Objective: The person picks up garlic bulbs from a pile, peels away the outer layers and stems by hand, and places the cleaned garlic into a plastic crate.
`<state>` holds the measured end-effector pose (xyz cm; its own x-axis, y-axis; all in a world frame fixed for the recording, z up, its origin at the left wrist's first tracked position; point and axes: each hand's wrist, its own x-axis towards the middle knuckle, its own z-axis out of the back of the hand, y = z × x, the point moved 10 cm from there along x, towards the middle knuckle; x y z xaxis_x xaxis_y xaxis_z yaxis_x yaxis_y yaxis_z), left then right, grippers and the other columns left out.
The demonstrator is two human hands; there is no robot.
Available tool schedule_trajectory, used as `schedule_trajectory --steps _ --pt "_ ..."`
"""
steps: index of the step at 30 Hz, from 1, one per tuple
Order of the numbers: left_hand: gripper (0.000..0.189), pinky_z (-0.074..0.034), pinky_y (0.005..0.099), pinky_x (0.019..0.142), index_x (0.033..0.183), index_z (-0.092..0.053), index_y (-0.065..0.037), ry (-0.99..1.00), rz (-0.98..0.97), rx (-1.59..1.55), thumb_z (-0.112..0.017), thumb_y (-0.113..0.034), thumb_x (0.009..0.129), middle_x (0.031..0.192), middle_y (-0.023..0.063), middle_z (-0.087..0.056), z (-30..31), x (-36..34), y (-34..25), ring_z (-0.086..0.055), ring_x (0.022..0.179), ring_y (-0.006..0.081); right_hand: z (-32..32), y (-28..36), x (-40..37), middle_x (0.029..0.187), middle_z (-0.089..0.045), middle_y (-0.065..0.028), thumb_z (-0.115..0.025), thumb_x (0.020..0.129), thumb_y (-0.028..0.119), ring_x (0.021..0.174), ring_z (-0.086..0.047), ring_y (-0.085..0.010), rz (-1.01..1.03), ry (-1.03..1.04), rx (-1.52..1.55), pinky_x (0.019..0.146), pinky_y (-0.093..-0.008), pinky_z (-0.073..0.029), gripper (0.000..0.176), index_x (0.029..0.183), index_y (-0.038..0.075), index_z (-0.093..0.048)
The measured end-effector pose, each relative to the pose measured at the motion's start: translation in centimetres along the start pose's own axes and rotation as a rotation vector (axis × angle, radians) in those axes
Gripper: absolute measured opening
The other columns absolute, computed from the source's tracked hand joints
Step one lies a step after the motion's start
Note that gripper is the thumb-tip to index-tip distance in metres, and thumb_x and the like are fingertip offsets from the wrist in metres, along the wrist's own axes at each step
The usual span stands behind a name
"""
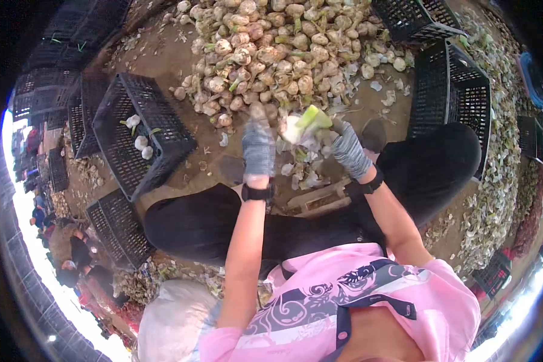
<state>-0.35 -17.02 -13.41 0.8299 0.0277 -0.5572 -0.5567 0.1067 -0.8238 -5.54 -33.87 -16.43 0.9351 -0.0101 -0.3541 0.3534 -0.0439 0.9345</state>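
Down on the dirt ground [169, 57] a person sits with both knees spread, in black trousers and a pink patterned top, both hands in grey knit gloves. The right hand [350, 151] has its fingers [338, 128] closed around a pale bulb [294, 130] with a cut green stalk pointing up and away from the body. The bulb is held in the air between the two hands, above the gap between the knees and just in front of the near edge of the heap. The left hand [258, 148] is curled just beside the pale side of the bulb, back of the glove toward the camera; I cannot tell whether its fingers press on the bulb or hold something of their own. Each wrist carries a black band.

Loose pale peelings [308, 175] lie on the ground under the hands. Ahead spreads a big heap of bulbs [271, 48], many with stalk stubs. To the left of the heap a black plastic crate [163, 151] sits tilted, with a few white bulbs inside. Another black crate [458, 90] stands at the right, beside the right knee, and more crates are stacked along the far left edge. A white sack [169, 320] lies by the left hip. Other people crouch at the lower left edge.
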Motion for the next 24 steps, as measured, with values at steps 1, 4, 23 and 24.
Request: schedule_trajectory --steps 1,4,23,24 --pt "0.033 -0.042 0.0299 0.058 0.088 -0.058 -0.003 -0.066 -0.354 0.043 -0.042 -0.031 0.09 0.074 0.0062 -0.057 0.3 -1.1 -3.5 -0.051 0.065 0.0162 0.5 -0.5 0.3 0.088 -0.06 -0.0111 -0.054 0.079 0.011 0.077 -0.055 -0.0155 0.035 -0.047 -0.007 0.07 -0.0286 -0.045 0.028 0.103 -0.003 -0.052" --pt "0.021 -0.042 0.03 0.066 0.093 -0.057 0.001 -0.014 -0.719 0.113 -0.057 -0.017 0.082 0.077 0.0116 -0.057 -0.8 -4.8 -7.4 -0.052 0.069 0.0208 0.3 1.6 -0.1 0.09 -0.058 -0.0125 -0.052 0.08 0.01 0.079 -0.054 -0.0165 0.159 -0.076 0.058 0.072 -0.03 -0.045 0.033 0.109 -0.004 -0.047" --pt "0.024 -0.042 0.0239 0.076 0.095 -0.058 -0.005 0.551 -0.314 -0.203 -0.064 -0.02 0.079 0.09 0.0017 -0.058 -2.6 -3.3 -2.7 -0.052 0.085 0.0096 -2.6 -1.5 -0.1 0.079 -0.058 -0.0119 -0.049 0.083 0.022 0.064 -0.057 -0.0216 -0.41 0.195 1.422 0.054 -0.0314 -0.048 0.022 0.092 0.003 -0.054" --pt "0.024 -0.042 0.0239 0.076 0.095 -0.058 -0.005 0.55 -0.317 -0.203 -0.064 -0.02 0.079 0.09 0.0017 -0.058 -2.9 -3.2 -2.7 -0.052 0.085 0.0096 -2.9 -2.0 0.0 0.079 -0.058 -0.0119 -0.049 0.083 0.022 0.064 -0.057 -0.0216 -0.409 0.198 1.422 0.054 -0.0314 -0.048 0.022 0.092 0.003 -0.054"
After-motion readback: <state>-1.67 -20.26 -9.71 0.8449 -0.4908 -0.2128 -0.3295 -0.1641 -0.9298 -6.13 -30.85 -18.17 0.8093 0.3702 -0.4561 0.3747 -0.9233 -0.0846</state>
